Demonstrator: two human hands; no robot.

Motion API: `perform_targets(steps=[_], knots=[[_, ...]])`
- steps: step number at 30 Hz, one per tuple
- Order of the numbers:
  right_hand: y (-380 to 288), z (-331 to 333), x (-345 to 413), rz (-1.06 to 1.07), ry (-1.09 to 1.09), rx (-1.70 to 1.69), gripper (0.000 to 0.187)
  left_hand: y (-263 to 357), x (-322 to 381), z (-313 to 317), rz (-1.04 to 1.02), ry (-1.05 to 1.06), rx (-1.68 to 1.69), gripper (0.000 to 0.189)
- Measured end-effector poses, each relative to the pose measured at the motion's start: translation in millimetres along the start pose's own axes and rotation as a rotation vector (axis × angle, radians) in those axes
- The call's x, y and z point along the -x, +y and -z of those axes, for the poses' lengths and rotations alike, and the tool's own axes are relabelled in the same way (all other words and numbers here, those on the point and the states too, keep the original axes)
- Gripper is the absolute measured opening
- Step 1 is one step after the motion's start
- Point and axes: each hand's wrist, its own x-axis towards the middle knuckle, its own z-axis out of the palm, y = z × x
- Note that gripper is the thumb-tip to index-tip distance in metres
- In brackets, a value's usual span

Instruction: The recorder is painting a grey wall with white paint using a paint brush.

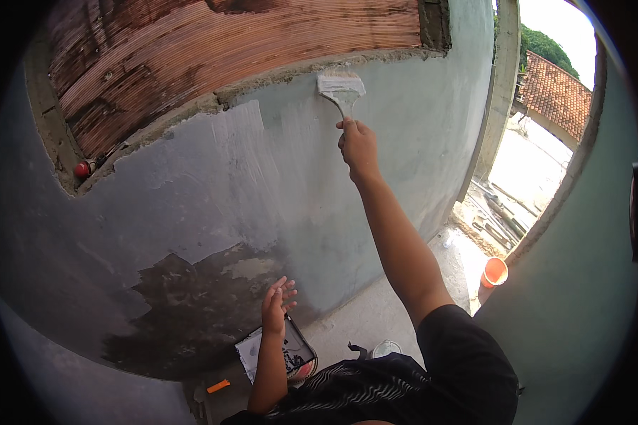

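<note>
My right hand (358, 147) grips the handle of a wide flat paintbrush (342, 91). Its bristles, coated in pale paint, lie against the plastered wall (404, 122) just below a rough cement ledge (212, 101). Lower down, my left hand (278, 308) is raised with nothing in it, its fingers apart. Beneath that hand sits a paint tray (302, 342) with dark and pale paint marks, partly hidden by my forearm. To the left the wall bears a greyish-white coat with streaked edges, and a dark bare patch (175, 303) shows near its foot.
Corrugated reddish panels (244, 48) fill the opening above the ledge, where a small red object (82, 169) sits. An orange bucket (494, 272) stands by the doorway on the right. A pale container (386, 348) and an orange-handled tool (218, 386) are on the floor near me.
</note>
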Motion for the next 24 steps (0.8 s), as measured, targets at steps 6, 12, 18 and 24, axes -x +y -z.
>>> perform_targets(steps=[6,12,18,24], knots=[[17.8,-28.9,38.9,-0.066,-0.111,-0.151,0.03,-3.5,-2.7,-4.3,0.024,-0.006,0.0,0.046],[14.3,-29.2,58.5,-0.083,-0.285,0.031,0.03,-1.9,-10.3,-14.8,0.024,-0.048,-0.001,0.045],[-34.8,-19.9,54.4,0.082,-0.335,-0.032,0.031,-3.3,-10.5,-9.9,0.038,-0.03,-0.006,0.044],[0.3,-57.5,58.6,0.056,-0.404,0.066,0.033,-5.8,-5.4,5.2,0.018,0.003,0.004,0.045]])
